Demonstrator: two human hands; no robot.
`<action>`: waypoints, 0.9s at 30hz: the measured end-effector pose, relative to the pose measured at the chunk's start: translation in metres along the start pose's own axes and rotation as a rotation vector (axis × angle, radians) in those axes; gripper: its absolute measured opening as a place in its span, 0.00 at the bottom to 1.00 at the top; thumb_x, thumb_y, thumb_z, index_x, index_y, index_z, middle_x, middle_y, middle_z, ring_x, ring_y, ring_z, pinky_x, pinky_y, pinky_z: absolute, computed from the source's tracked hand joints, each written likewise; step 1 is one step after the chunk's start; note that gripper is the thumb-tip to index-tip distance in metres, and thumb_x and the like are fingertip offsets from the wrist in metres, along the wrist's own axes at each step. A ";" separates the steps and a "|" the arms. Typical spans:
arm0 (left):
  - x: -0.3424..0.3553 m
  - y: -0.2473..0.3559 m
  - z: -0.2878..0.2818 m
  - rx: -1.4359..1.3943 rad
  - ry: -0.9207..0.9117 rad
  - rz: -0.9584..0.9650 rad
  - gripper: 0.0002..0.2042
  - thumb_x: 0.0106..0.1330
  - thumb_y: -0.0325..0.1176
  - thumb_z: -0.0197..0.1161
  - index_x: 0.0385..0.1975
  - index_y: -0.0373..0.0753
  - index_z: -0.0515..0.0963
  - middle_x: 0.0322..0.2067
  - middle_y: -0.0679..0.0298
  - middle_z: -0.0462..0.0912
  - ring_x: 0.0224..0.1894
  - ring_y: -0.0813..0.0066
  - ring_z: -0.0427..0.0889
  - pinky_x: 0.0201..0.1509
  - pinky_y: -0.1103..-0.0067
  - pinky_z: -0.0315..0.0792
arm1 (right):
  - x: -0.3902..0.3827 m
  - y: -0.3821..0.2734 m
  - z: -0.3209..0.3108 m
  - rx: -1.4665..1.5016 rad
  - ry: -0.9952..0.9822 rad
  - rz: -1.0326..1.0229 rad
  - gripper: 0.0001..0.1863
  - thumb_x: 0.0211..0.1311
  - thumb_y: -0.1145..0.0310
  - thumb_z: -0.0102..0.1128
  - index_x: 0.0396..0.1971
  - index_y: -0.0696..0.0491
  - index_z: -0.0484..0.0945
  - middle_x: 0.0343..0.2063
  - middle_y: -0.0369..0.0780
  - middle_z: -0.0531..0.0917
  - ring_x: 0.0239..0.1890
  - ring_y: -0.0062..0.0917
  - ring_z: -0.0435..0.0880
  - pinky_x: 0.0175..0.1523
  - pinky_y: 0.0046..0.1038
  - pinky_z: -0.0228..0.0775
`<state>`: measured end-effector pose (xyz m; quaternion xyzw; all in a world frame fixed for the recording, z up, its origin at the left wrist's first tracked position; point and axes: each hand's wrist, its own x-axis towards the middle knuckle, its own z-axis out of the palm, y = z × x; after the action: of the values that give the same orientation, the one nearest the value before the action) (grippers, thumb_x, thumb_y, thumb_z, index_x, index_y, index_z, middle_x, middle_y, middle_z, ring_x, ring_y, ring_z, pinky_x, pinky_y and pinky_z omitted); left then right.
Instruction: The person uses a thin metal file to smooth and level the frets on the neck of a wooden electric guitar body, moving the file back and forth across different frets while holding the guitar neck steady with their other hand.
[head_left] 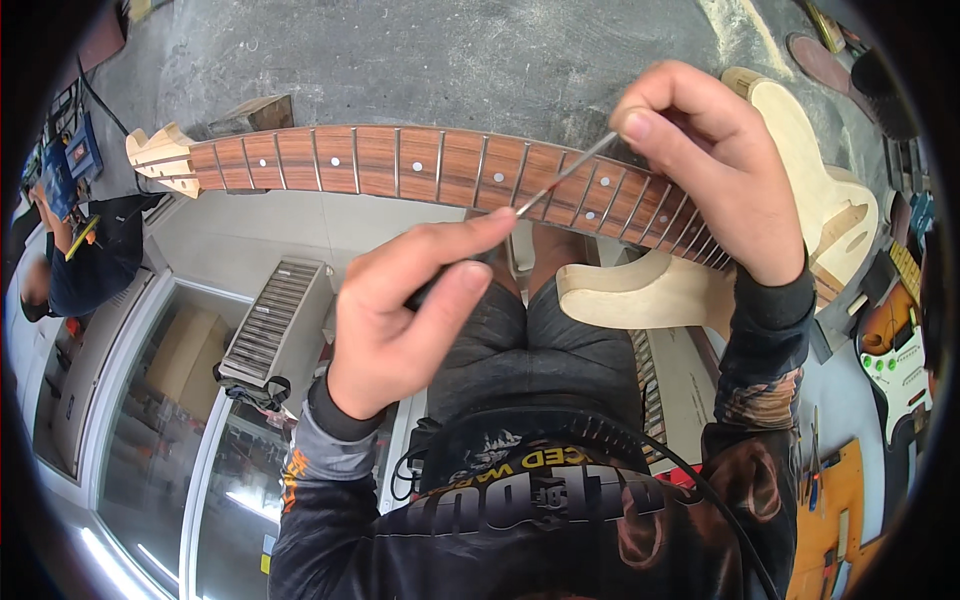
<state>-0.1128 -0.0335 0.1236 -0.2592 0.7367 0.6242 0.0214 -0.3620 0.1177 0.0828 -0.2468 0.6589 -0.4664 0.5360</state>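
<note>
1 rod (pixel 568 173) between 2 hands (pixel 395 310) (1 guitar neck (pixel 460 165) below)

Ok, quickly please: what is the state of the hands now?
Left hand: at the tip of the thin rod; some fingers are hidden, so open or closed cannot be told.
Right hand: closed, holding the rod.
</note>
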 end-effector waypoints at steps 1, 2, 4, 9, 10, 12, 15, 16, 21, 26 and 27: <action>-0.005 -0.002 0.000 -0.062 0.030 -0.001 0.17 0.72 0.20 0.62 0.59 0.27 0.82 0.34 0.66 0.81 0.29 0.80 0.75 0.35 0.80 0.69 | 0.005 0.001 0.005 -0.020 -0.016 -0.034 0.06 0.76 0.71 0.62 0.39 0.57 0.79 0.35 0.30 0.78 0.37 0.14 0.75 0.46 0.21 0.69; -0.011 -0.001 -0.003 -0.277 0.061 -0.198 0.16 0.74 0.21 0.62 0.60 0.28 0.81 0.33 0.69 0.80 0.30 0.85 0.73 0.35 0.83 0.67 | 0.009 0.003 0.010 -0.039 -0.032 -0.067 0.06 0.76 0.70 0.63 0.39 0.58 0.79 0.34 0.31 0.78 0.37 0.15 0.75 0.45 0.21 0.69; -0.020 -0.006 -0.005 -0.490 0.099 -0.379 0.17 0.76 0.23 0.62 0.62 0.30 0.80 0.35 0.73 0.78 0.33 0.92 0.69 0.36 0.87 0.62 | 0.015 0.003 0.015 -0.150 -0.065 -0.093 0.07 0.76 0.70 0.63 0.39 0.58 0.80 0.34 0.31 0.78 0.37 0.15 0.75 0.45 0.21 0.69; -0.023 0.002 -0.008 -0.485 0.093 -0.433 0.17 0.74 0.22 0.63 0.61 0.30 0.81 0.30 0.74 0.78 0.30 0.90 0.70 0.33 0.85 0.64 | 0.014 -0.003 0.011 -0.297 -0.129 -0.128 0.07 0.76 0.70 0.63 0.38 0.58 0.80 0.35 0.32 0.79 0.39 0.14 0.75 0.47 0.21 0.69; -0.019 0.003 -0.005 -0.405 0.105 -0.407 0.18 0.72 0.20 0.64 0.61 0.32 0.82 0.27 0.73 0.78 0.27 0.87 0.71 0.31 0.83 0.64 | 0.014 0.000 0.011 -0.297 -0.132 -0.129 0.07 0.76 0.70 0.63 0.38 0.58 0.80 0.35 0.32 0.79 0.39 0.14 0.75 0.47 0.21 0.69; -0.004 0.000 -0.006 -0.103 0.053 -0.166 0.18 0.70 0.19 0.64 0.60 0.30 0.82 0.25 0.70 0.75 0.25 0.84 0.70 0.29 0.82 0.63 | 0.014 0.001 0.007 -0.166 -0.103 -0.061 0.07 0.77 0.69 0.62 0.40 0.57 0.79 0.36 0.30 0.79 0.40 0.12 0.75 0.47 0.20 0.69; 0.012 0.003 -0.003 0.357 -0.003 0.114 0.20 0.65 0.14 0.64 0.58 0.29 0.83 0.23 0.64 0.72 0.23 0.78 0.70 0.28 0.79 0.63 | 0.009 0.006 0.000 -0.169 -0.017 -0.093 0.06 0.78 0.70 0.61 0.42 0.57 0.78 0.36 0.28 0.78 0.40 0.10 0.74 0.48 0.18 0.68; 0.015 0.002 -0.003 0.431 -0.024 0.149 0.20 0.65 0.15 0.64 0.58 0.29 0.83 0.24 0.64 0.73 0.23 0.78 0.70 0.29 0.79 0.64 | 0.007 0.006 -0.002 -0.165 -0.011 -0.073 0.06 0.78 0.70 0.60 0.42 0.57 0.78 0.37 0.28 0.78 0.41 0.10 0.74 0.48 0.18 0.68; 0.001 -0.010 -0.005 0.119 0.010 0.103 0.20 0.68 0.19 0.66 0.60 0.34 0.83 0.33 0.61 0.83 0.27 0.78 0.77 0.33 0.79 0.71 | 0.009 0.002 0.007 -0.148 -0.031 -0.069 0.05 0.78 0.71 0.60 0.42 0.57 0.79 0.36 0.28 0.79 0.40 0.11 0.75 0.47 0.18 0.68; -0.025 -0.002 -0.006 -0.487 0.065 -0.392 0.16 0.75 0.20 0.61 0.61 0.30 0.81 0.46 0.65 0.86 0.37 0.86 0.77 0.42 0.84 0.70 | 0.014 -0.006 0.015 -0.345 -0.119 -0.122 0.05 0.77 0.72 0.61 0.39 0.57 0.80 0.35 0.29 0.80 0.38 0.11 0.75 0.46 0.18 0.69; -0.023 -0.002 -0.006 -0.471 0.075 -0.388 0.17 0.75 0.20 0.61 0.61 0.30 0.81 0.45 0.64 0.86 0.36 0.85 0.77 0.40 0.84 0.70 | 0.014 -0.005 0.014 -0.342 -0.119 -0.124 0.05 0.77 0.72 0.61 0.39 0.57 0.80 0.35 0.29 0.80 0.38 0.11 0.75 0.46 0.18 0.69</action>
<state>-0.0901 -0.0311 0.1312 -0.4158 0.5089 0.7520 0.0522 -0.3536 0.0993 0.0809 -0.4016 0.6793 -0.3643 0.4946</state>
